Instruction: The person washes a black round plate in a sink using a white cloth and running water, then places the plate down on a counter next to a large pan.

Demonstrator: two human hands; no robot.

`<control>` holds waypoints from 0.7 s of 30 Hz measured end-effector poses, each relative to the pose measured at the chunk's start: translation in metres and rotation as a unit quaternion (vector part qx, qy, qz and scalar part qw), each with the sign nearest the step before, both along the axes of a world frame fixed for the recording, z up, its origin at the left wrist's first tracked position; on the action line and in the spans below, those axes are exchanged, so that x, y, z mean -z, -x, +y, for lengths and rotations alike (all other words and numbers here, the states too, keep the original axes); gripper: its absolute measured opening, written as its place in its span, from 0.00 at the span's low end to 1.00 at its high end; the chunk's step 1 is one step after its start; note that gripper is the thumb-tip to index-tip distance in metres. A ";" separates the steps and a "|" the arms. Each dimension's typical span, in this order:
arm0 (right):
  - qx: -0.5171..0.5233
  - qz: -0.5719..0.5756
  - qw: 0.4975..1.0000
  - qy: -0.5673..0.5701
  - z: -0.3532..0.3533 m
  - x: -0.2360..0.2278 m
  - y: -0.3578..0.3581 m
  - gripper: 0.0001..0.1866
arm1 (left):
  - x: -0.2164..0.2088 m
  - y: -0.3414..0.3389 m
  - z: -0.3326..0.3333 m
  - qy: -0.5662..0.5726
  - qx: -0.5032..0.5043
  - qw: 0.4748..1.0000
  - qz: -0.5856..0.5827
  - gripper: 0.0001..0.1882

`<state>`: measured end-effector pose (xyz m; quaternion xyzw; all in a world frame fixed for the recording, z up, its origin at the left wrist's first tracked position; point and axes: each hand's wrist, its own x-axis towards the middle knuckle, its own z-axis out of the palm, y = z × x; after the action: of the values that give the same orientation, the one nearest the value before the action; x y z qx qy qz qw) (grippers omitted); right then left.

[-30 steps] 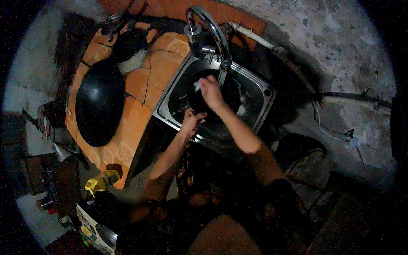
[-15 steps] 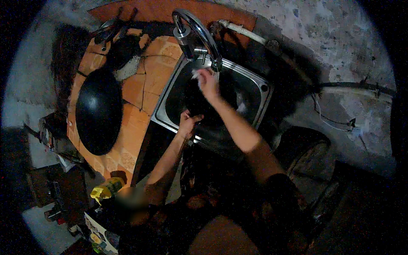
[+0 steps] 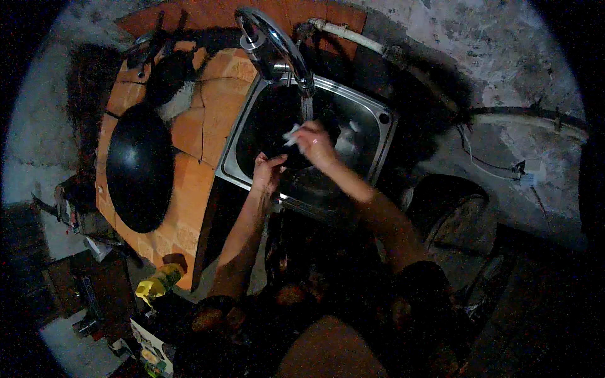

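Both my hands are over the steel sink (image 3: 230, 165), where water runs from the curved chrome faucet (image 3: 296, 50). My left hand (image 3: 267, 171) is closed at the near-left side of the basin, its thumb laid over the edge of a dark, roundish vessel (image 3: 295, 160). The dim light hides that vessel's outline and kind. Just right of it, under the stream, my right hand (image 3: 315, 143) pinches a small whitish wad (image 3: 290, 135), perhaps a cloth or scrubber. This hand is slightly blurred by motion.
Left of the sink, a large black oval lid or pan (image 3: 140, 167) lies on the orange tiled counter (image 3: 189, 133). A yellow bottle (image 3: 159, 281) stands by the counter's near end. Pipes (image 3: 353, 36) run along the wall behind and right. A dark rounded object (image 3: 450, 205) sits right of my arm.
My right hand has come down and nearer to my left hand, with the whitish wad still in it. Water beneath the faucet shows more plainly. The whole view has shifted slightly.
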<state>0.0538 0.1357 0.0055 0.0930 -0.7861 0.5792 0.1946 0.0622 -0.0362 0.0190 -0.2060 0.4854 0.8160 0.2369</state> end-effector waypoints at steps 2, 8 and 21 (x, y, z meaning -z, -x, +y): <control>0.069 -0.050 0.989 -0.120 0.033 -0.001 0.009 0.07 | 0.004 0.003 -0.007 0.020 -0.002 1.000 -0.019 0.13; 0.217 -0.079 0.959 -0.166 0.034 -0.007 0.055 0.07 | -0.010 0.002 -0.001 0.037 0.079 0.996 0.002 0.13; -0.157 0.062 0.959 -0.228 0.087 -0.015 -0.001 0.13 | -0.003 0.009 -0.018 0.050 0.034 0.998 -0.032 0.13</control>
<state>0.0544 0.2232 0.0203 0.2931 -0.8593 0.4007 0.1228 0.0528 -0.0541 0.0222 -0.2271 0.5246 0.7751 0.2692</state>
